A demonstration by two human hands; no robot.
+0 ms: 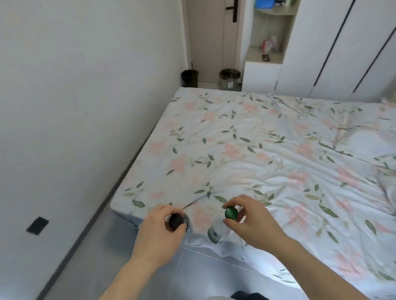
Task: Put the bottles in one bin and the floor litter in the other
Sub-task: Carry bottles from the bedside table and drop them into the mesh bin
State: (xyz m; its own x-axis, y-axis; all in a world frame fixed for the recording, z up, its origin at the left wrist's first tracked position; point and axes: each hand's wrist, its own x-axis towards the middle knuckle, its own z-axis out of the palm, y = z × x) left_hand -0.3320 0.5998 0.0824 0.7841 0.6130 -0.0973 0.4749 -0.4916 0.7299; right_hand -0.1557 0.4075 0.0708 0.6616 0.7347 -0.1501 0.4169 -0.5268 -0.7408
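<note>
The left hand (159, 233) holds a bottle with a dark cap (176, 221). The fingers curl round its neck and the cap pokes up between finger and thumb. The right hand (250, 221) holds a clear bottle with a green cap (231, 212). Finger and thumb pinch it just under the cap, and the clear body (215, 233) hangs down below the hand. Both bottles stand up and down, caps pointing up at the camera. They hang side by side over the near corner of the bed (275, 158), close together but not touching.

The bed has a wrinkly sheet with pink flowers and green leaves. The floor (101, 259) beside it is grey. A white wall (70, 100) runs along the left.

Past the far end of the bed stand two bins on the floor, a dark bin (189, 78) and a mesh bin (230, 79), near a door (211, 30). A white wardrobe (339, 34) with open shelves stands to the right.
</note>
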